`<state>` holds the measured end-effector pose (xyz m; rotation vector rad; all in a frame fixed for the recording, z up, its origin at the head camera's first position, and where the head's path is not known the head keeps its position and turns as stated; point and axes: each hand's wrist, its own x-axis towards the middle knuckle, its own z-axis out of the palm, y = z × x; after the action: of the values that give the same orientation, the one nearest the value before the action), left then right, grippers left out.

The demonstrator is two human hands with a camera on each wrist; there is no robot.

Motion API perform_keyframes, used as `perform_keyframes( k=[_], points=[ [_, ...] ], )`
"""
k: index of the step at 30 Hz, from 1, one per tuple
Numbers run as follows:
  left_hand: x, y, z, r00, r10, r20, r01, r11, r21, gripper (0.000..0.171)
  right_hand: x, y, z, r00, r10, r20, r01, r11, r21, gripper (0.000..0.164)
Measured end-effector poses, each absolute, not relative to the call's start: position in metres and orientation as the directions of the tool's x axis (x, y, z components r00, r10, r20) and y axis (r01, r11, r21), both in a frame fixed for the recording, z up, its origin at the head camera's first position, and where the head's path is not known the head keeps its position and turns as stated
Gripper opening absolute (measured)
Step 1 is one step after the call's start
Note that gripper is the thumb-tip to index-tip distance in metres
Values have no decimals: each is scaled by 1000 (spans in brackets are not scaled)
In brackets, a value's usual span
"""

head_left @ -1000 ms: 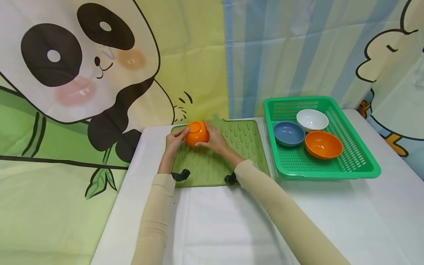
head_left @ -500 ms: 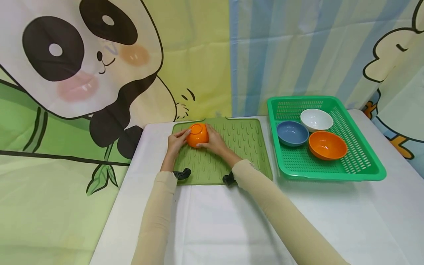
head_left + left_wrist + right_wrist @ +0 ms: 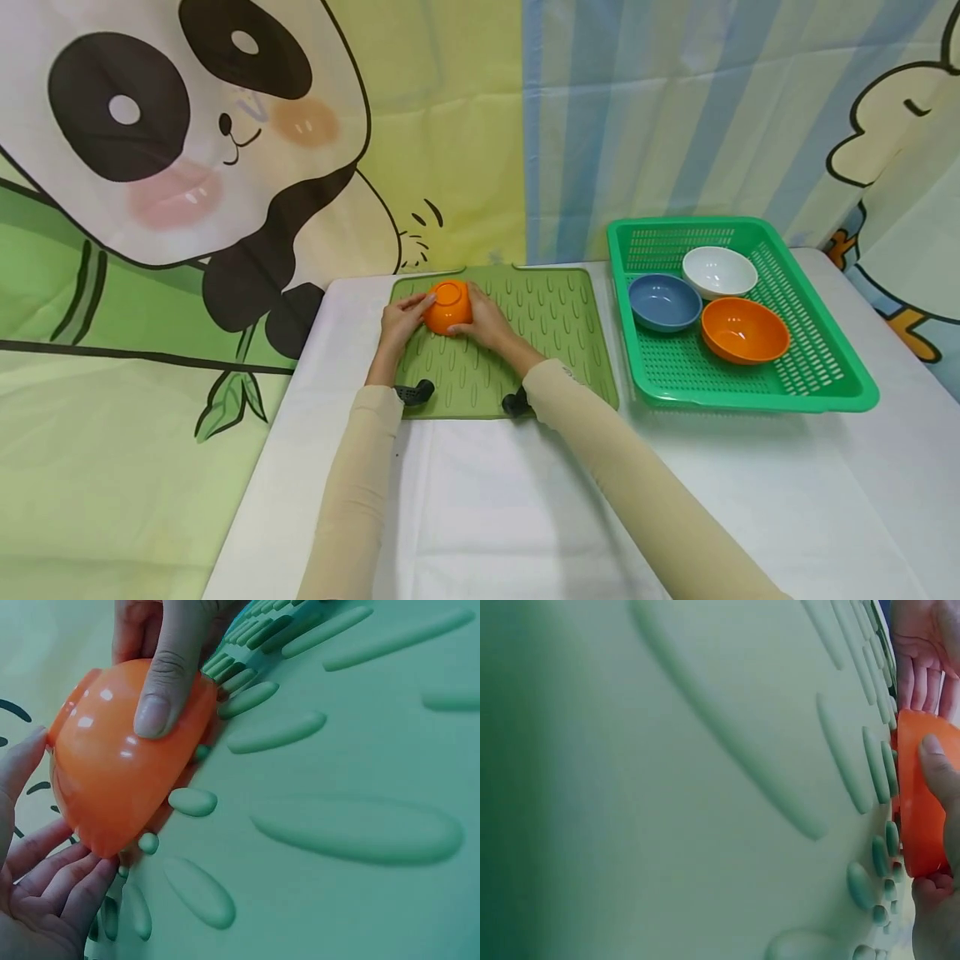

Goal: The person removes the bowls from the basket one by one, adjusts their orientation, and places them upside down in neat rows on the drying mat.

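A: How is the small orange bowl [image 3: 450,312] held?
B: Upside down at the green mat's [image 3: 480,379] far left, it is gripped between the left hand [image 3: 402,320] and the right hand [image 3: 489,322].
A: What could be upset?
B: If either side is freed first, the bowl could be rocked askew by the mat's knobbly surface.

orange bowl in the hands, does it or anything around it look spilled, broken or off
Nothing stands out as spilled or damaged. The small orange bowl is upside down over the green mat, held by the left hand and right hand, while the bowls in the green basket lie open side up, which hardly looks odd.
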<state>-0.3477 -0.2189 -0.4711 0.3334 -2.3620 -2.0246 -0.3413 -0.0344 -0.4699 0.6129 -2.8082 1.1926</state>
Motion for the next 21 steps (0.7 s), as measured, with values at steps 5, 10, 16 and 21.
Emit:
perform_keyframes(
  k=[5, 10, 16, 21],
  points=[
    [-348, -218, -473, -975, -185, -124, -161, 196, 967, 66, -342, -34, -472, -923, -347, 169, -362, 628, -688, 99],
    [-347, -215, -468, -973, -207, -99, -156, 285, 946, 67, -343, -34, -471, -927, -341, 154, -348, 632, -692, 98],
    [-342, -212, -462, -971, -224, -79, -167, 406, 898, 67, -342, -35, -469, -933, -344, 111, -320, 645, -694, 99],
    [-340, -212, -459, -973, -216, -85, -179, 462, 868, 63, -342, -35, -470, -932, -352, 92, -316, 659, -683, 99]
  ],
)
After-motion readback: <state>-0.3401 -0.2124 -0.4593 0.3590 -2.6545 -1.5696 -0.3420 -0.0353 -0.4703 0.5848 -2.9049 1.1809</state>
